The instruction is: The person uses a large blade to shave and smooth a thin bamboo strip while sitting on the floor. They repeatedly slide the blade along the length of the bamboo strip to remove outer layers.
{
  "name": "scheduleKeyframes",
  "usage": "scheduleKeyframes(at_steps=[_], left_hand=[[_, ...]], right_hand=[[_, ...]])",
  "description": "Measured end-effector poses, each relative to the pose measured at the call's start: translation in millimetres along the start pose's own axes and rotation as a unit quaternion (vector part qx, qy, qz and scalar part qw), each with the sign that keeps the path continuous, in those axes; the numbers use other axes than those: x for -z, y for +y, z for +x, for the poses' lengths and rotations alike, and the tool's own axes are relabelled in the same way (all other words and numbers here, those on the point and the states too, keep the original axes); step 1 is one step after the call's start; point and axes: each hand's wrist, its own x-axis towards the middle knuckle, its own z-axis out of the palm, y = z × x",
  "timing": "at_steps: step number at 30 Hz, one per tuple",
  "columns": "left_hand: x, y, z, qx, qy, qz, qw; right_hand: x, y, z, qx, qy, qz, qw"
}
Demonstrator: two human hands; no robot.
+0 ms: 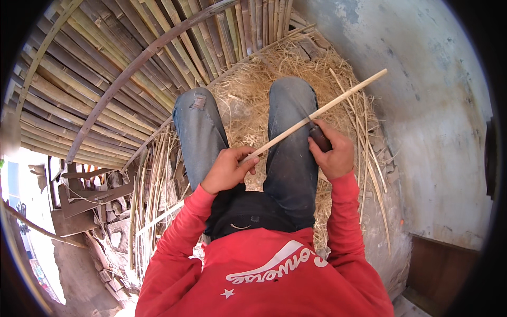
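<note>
Two hands work one pale bamboo strip (pixel 317 113) slanting across the knees: the left hand (pixel 228 170) pinches its near end, the right hand (pixel 332 150) clenches a dark-handled knife (pixel 319 136), apparently mid-shaving, needing a steady stroke next.

No packages, labels, signs or screens here (only bamboo and straw).

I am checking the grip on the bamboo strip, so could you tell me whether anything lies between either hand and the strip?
Nothing visible does. The left hand grips the bamboo strip directly at its near end. The right hand holds a dark-handled knife whose handle sits right under the strip over the right knee; whether the blade touches it is hidden.
</note>
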Motion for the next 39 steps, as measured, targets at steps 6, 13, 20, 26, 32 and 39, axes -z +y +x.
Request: scheduleKeyframes(at_steps=[6, 13, 20, 26, 32, 39], left_hand=[[-9, -2, 5, -0.01, 0.037, -0.025, 0.999], [-12, 0, 6, -0.022, 0.053, -0.01, 0.998], [-12, -8, -12, -0.069, 0.11, 0.056, 0.99], [12, -36, -75, -0.041, 0.149, 0.027, 0.988], [5, -29, -77, -0.065, 0.189, 0.06, 0.978], [-12, -21, -59, -0.114, 0.227, 0.086, 0.963]], right_hand=[[17, -17, 1, -0.113, -0.097, -0.094, 0.984], [13, -28, 1, -0.093, -0.175, -0.145, 0.969], [1, -22, -7, -0.084, -0.178, -0.136, 0.971], [7, 21, -7, -0.078, -0.117, -0.168, 0.976], [15, 24, 4, -0.092, -0.144, -0.094, 0.981], [17, 25, -10, 0.02, -0.145, -0.178, 0.973]])
